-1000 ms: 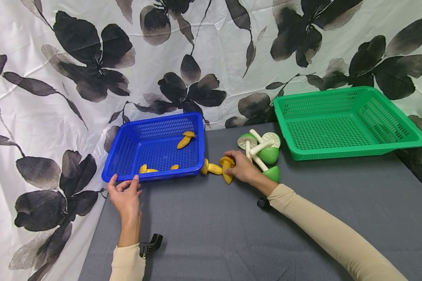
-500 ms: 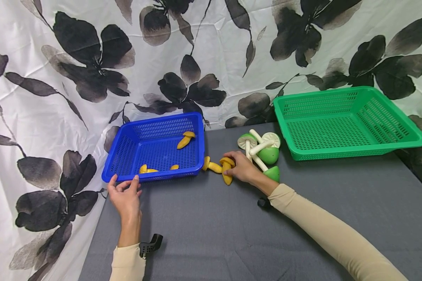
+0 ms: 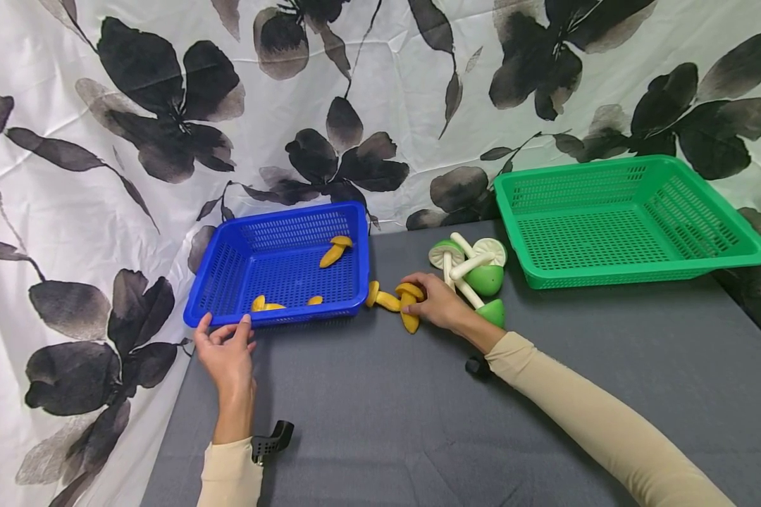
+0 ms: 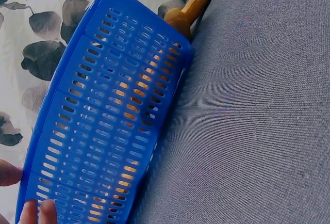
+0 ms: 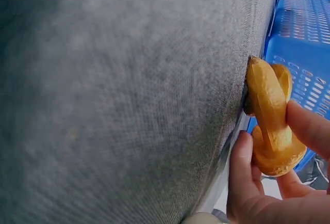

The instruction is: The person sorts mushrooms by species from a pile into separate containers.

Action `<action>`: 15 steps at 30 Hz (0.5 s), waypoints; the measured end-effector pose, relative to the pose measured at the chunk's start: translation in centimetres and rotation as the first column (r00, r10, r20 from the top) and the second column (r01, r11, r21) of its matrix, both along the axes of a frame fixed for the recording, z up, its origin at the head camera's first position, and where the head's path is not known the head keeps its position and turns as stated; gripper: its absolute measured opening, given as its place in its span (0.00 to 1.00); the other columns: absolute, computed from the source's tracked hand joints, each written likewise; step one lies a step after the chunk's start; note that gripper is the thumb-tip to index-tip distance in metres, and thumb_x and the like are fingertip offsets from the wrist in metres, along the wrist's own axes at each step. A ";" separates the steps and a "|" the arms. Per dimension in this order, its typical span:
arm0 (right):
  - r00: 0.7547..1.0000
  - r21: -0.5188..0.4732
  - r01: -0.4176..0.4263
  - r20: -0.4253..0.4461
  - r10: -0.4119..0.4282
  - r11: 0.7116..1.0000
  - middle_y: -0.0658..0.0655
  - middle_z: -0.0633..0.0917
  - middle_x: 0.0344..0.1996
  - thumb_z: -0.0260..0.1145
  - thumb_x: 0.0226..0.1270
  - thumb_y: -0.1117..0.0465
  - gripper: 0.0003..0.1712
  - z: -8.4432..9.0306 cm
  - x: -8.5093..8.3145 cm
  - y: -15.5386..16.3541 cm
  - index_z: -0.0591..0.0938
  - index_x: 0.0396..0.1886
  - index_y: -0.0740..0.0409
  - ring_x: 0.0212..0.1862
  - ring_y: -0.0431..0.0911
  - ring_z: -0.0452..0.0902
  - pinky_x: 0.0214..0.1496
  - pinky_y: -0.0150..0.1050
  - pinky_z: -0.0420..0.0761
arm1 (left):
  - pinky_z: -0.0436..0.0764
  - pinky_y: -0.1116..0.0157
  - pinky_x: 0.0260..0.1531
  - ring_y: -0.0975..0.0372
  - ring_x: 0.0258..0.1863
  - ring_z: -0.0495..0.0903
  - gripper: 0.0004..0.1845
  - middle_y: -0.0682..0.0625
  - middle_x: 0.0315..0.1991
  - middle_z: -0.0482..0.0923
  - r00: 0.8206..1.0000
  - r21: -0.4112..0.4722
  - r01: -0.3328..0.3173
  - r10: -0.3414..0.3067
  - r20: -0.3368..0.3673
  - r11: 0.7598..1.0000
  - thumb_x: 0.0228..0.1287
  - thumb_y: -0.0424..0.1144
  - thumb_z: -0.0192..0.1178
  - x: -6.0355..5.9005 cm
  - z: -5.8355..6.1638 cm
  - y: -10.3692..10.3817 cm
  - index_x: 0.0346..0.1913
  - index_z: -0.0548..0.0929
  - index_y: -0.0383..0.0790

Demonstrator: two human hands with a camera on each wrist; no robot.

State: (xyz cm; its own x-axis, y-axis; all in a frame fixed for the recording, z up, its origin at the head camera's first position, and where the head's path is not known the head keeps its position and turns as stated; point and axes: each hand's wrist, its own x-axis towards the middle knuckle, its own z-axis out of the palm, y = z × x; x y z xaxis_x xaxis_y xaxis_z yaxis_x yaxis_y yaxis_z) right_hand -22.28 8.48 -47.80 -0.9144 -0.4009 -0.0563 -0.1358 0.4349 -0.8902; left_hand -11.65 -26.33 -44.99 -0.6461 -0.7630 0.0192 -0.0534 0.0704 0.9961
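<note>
My left hand (image 3: 224, 325) holds the near left corner of the blue basket (image 3: 355, 282), thumb on one side and fingertips (image 4: 35, 211) on the front wall (image 4: 113, 126). Several yellow toy mushrooms (image 3: 332, 252) lie inside it. My right hand (image 3: 413, 299) pinches a yellow mushroom (image 3: 409, 310) on the grey table, just right of the basket; in the right wrist view thumb and fingers close round this mushroom (image 5: 270, 126). A second yellow mushroom (image 3: 380, 300) lies between it and the basket.
Three green-and-white toy mushrooms (image 3: 478, 274) lie in a heap right behind my right hand. A green basket (image 3: 634, 264) stands at the back right. A flowered cloth hangs behind and to the left of the grey table (image 3: 387, 422).
</note>
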 end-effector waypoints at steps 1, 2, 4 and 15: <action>1.000 0.003 -0.004 -0.008 0.004 1.000 0.62 0.81 0.57 0.73 0.64 0.68 0.32 0.0 0.0 0.0 0.75 0.67 0.64 0.56 0.53 0.77 0.61 0.48 0.77 | 0.87 0.67 0.32 0.56 0.38 0.86 0.41 0.50 0.42 0.76 1.000 -0.001 0.000 0.000 -0.001 1.000 0.64 0.44 0.72 0.0 0.0 0.0 0.75 0.61 0.50; 1.000 0.006 -0.007 -0.015 0.007 1.000 0.62 0.81 0.57 0.73 0.65 0.68 0.31 0.0 0.0 0.1 0.75 0.67 0.64 0.56 0.53 0.77 0.61 0.48 0.77 | 0.87 0.67 0.32 0.55 0.39 0.86 0.41 0.50 0.42 0.76 1.000 -0.001 0.000 0.000 -0.003 1.000 0.64 0.44 0.72 0.0 0.0 0.0 0.75 0.61 0.50; 1.000 0.005 -0.013 -0.024 0.013 1.000 0.62 0.81 0.57 0.72 0.66 0.67 0.30 -0.1 0.0 0.2 0.75 0.67 0.64 0.56 0.53 0.77 0.61 0.48 0.77 | 0.87 0.68 0.32 0.55 0.39 0.86 0.41 0.50 0.42 0.76 1.000 -0.001 0.000 0.000 -0.006 1.000 0.64 0.43 0.72 0.0 0.0 0.0 0.75 0.61 0.50; 0.987 -0.169 -0.018 0.152 0.044 0.985 0.66 0.76 0.61 0.67 0.71 0.67 0.30 0.2 0.5 0.8 0.71 0.71 0.63 0.56 0.55 0.79 0.52 0.45 0.86 | 0.86 0.70 0.31 0.60 0.36 0.84 0.41 0.51 0.42 0.76 1.000 -0.009 -0.002 0.002 -0.002 1.000 0.64 0.44 0.71 -0.1 0.0 0.1 0.75 0.60 0.50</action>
